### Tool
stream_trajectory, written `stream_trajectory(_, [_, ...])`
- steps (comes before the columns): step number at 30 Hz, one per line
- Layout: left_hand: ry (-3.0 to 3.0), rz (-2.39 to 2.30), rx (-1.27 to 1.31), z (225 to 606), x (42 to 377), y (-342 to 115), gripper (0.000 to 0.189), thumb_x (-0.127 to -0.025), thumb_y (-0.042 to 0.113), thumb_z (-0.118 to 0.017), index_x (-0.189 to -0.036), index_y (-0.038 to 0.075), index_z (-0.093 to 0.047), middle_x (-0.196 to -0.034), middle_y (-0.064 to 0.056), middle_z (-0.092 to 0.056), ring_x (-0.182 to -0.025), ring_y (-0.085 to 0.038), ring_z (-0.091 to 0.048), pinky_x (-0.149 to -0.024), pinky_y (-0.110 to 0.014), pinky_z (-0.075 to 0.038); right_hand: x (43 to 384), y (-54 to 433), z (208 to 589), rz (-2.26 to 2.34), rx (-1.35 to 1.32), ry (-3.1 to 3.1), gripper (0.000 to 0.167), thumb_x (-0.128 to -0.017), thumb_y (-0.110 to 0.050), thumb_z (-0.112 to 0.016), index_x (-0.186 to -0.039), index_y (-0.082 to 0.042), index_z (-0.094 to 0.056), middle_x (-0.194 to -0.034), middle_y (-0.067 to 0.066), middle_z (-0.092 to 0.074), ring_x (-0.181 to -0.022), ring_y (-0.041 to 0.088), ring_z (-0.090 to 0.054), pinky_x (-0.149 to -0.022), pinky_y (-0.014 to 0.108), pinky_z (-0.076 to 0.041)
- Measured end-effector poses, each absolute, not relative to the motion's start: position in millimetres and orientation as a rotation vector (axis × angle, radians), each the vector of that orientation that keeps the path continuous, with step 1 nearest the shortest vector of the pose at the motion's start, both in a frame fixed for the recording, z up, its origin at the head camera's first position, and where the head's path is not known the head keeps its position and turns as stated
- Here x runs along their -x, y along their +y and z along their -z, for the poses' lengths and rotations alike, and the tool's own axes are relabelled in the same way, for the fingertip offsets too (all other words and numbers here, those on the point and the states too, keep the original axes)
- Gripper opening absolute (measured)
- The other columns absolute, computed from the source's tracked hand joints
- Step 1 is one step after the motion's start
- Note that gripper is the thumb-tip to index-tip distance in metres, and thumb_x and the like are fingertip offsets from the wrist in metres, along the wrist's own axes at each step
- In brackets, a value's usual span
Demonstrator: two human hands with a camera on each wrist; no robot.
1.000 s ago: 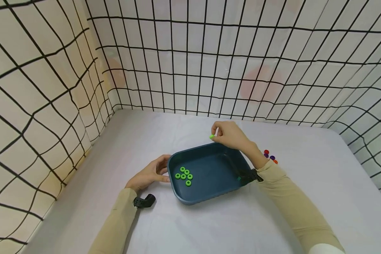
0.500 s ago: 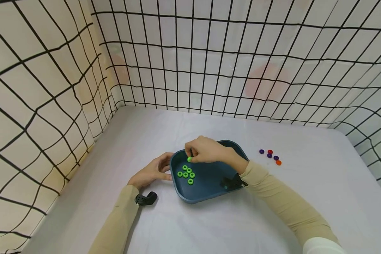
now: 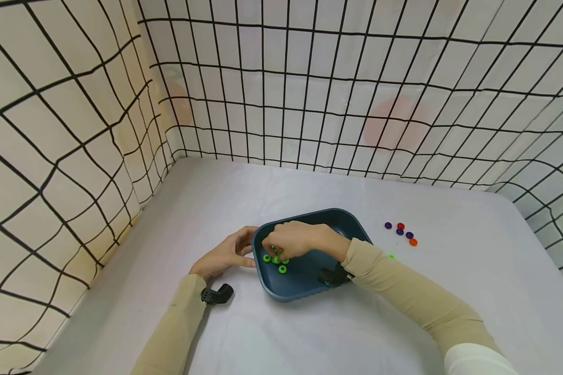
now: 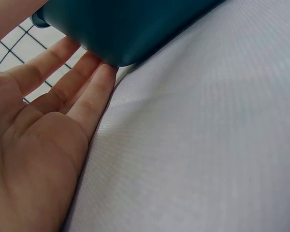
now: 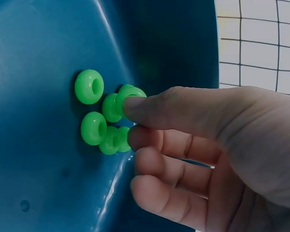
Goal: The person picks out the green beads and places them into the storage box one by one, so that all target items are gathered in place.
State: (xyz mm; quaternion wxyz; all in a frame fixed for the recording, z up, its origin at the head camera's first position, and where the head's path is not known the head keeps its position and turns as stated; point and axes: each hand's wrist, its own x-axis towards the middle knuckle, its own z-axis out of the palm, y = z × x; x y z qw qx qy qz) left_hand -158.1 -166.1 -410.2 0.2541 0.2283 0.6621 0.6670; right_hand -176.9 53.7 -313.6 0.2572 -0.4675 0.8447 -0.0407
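Note:
A dark blue tray (image 3: 293,284) with rounded corners sits on the white-covered table. At its left end my left hand (image 3: 222,256) rests against the wall; in the left wrist view the fingers reach out fairly straight, their tips at the tray's lower corner. My right hand (image 3: 291,238) is low inside the tray's left part. Between thumb and index finger it pinches a green ring bead (image 5: 129,93), right over the others. Several loose green ring beads (image 5: 89,87) lie in a cluster on the tray floor, partly hidden by the fingers.
Several purple, red and orange beads (image 3: 400,232) lie on the table right of the tray. A green piece (image 3: 391,255) peeks out behind the right sleeve. Black netting (image 3: 281,94) closes off the back and sides. Black wrist cameras (image 3: 217,294) sit on both wrists.
My right hand has moved from beyond the tray's far edge leftward and down into the tray, carrying the green ring bead to the cluster. My left hand has stayed at the tray's end.

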Motion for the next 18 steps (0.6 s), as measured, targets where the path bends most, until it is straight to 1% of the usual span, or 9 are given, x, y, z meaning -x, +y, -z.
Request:
stream_trajectory(5, [1.803,-1.812,-0.626,410.5,158.3,-166.0,0.082,-0.076,0.003,-0.083,-0.145,0.006,-0.039,-0.148,-0.013,-0.043,-0.138,-0.028,-0.042,-0.113,-0.024,-0.04,178.3,53.4,318.2,0.061,1.252,2.271,0.008,-0.092,-0.014,-0.069,-0.1,-0.016,-0.068,-0.076,-0.007,-0.062,-0.061,0.007,-0.055,-0.056,0.019,-0.046])
stream_trajectory(12, [1.806,-1.814,-0.627,408.5,158.0,-165.2,0.082,-0.075,0.003,-0.084,-0.145,0.005,-0.04,-0.146,-0.013,-0.044,-0.137,-0.026,-0.044,-0.112,-0.024,-0.04,177.9,52.6,318.4,0.042,1.253,2.254,0.006,-0.093,-0.015,-0.069,-0.098,-0.016,-0.068,-0.082,-0.008,-0.064,-0.062,0.006,-0.056,-0.057,0.019,-0.047])
stream_trajectory(18, [1.793,-1.816,-0.627,409.5,158.3,-164.9,0.081,-0.076,0.001,-0.083,-0.145,0.005,-0.04,-0.147,-0.014,-0.043,-0.137,-0.027,-0.043,-0.113,-0.024,-0.04,177.2,53.7,316.8,0.065,1.253,2.259,0.006,-0.094,-0.014,-0.067,-0.1,-0.016,-0.068,-0.08,-0.008,-0.064,-0.062,0.006,-0.055,-0.057,0.018,-0.047])
